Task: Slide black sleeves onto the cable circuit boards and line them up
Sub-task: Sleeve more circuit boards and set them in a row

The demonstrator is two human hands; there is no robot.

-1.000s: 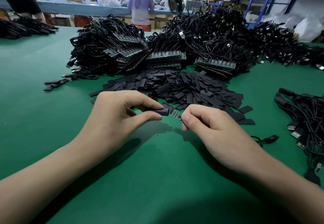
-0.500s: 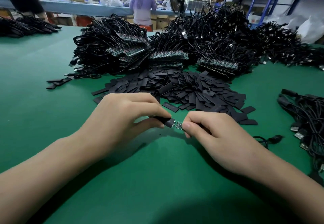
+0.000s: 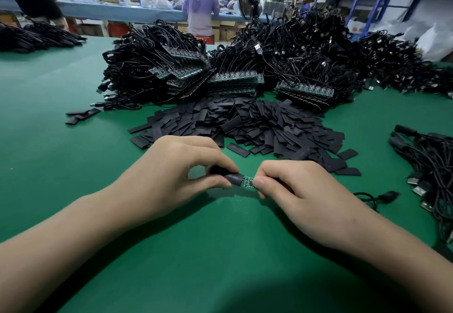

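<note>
Left hand (image 3: 176,173) pinches sleeve (image 3: 234,179); right hand (image 3: 301,190) pinches board (image 3: 248,181). Sleeve mouth now over board end, previously short: insertion begun.

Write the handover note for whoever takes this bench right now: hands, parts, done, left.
Left hand pinches a black sleeve; right hand pinches the circuit board.
Done: sleeve started over one board end; the rest shows bare between the hands.
Loose sleeves lie piled behind; cable bundles with bare boards beyond.
Left: push the sleeve fully on, line it up, then the bundles.
</note>
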